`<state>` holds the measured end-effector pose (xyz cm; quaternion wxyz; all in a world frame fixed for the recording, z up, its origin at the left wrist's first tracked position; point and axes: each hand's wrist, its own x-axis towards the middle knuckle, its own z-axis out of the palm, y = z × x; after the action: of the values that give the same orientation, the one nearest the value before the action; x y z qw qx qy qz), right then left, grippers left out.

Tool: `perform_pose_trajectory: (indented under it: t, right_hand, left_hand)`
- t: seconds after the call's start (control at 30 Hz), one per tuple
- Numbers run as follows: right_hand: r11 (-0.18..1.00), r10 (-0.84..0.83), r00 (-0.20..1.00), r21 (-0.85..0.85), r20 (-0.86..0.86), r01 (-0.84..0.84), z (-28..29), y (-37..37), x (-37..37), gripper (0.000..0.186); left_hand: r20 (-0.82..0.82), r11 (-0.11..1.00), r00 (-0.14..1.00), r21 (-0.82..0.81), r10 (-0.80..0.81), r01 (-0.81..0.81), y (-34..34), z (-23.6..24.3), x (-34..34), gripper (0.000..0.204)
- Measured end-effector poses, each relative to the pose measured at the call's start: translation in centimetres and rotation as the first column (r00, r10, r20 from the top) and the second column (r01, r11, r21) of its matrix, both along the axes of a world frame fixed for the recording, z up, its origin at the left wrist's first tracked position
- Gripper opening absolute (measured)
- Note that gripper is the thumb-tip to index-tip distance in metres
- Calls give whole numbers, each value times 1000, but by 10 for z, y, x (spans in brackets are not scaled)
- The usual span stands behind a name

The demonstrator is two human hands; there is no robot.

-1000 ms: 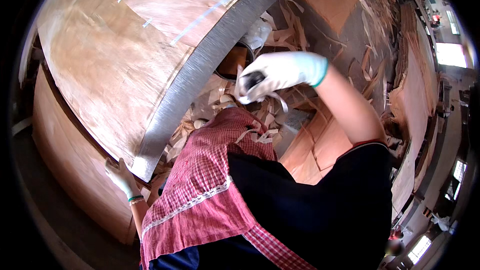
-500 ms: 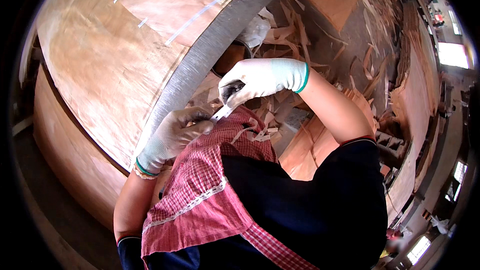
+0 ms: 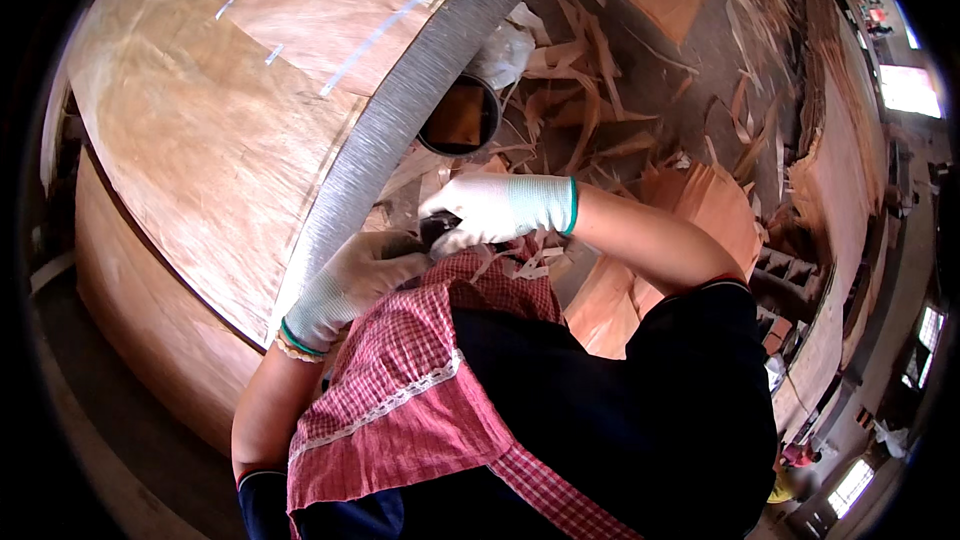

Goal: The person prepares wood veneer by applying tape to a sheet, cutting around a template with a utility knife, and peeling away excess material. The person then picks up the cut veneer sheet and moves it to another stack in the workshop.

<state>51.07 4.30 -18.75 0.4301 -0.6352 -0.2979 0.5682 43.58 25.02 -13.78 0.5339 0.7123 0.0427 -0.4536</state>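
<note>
My left hand (image 3: 368, 272), in a pale work glove with a dark green cuff edge, is closed with fingers and thumb pressed together in front of the apron. Just right of it and touching or nearly so, my right hand (image 3: 495, 210) is closed too, its dark-coated fingertips curled down. Whatever lies in either pinch is hidden by the gloves. Several short white strips (image 3: 540, 265) hang at the top of my red checked apron (image 3: 385, 380). To the left, a large wood veneer sheet (image 3: 210, 130) bears a pinkish veneer patch (image 3: 320, 25) with pale tape strips (image 3: 370, 45) along it.
A grey metal edge (image 3: 400, 120) borders the veneer sheet. Beyond my hands stand a round dark bucket (image 3: 460, 115) and a crumpled clear plastic bag (image 3: 503, 55). Veneer scraps (image 3: 590, 100) litter the floor. Stacked veneer sheets (image 3: 835, 180) rise at the right.
The white perforated strip held between my hands is out of sight now. My right hand has come down, closer to my left, uncovering the bucket. The view has shifted slightly.
</note>
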Motion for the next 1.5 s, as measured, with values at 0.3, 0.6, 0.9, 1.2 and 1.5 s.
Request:
perform_pose_trajectory:
  t: [0.3, 0.6, 0.9, 1.2, 1.5]
  right_hand:
    - [879, 473, 747, -308, 467, -365, -41, 22, -19, 49]
    - [892, 88, 981, -452, 171, -1, 19, -61, 7, 49]
    - [865, -461, 886, -256, -61, 432, -4, -114, -16, 27]
    - [56, -997, 73, -395, 28, 917, -55, -268, 3, 21]
    - [-533, -843, -532, 11, 76, 846, -50, -378, 21, 16]
  left_hand:
    - [138, 921, 913, 125, -385, 370, 29, -5, -4, 41]
    - [116, 939, 973, 261, 201, -225, 78, -10, -19, 33]
    - [187, 948, 959, 197, 214, -250, 78, -18, -12, 36]
    - [194, 954, 958, 173, 212, -246, 71, -19, -6, 36]
    - [276, 973, 956, 173, 99, -151, 54, -16, 12, 35]
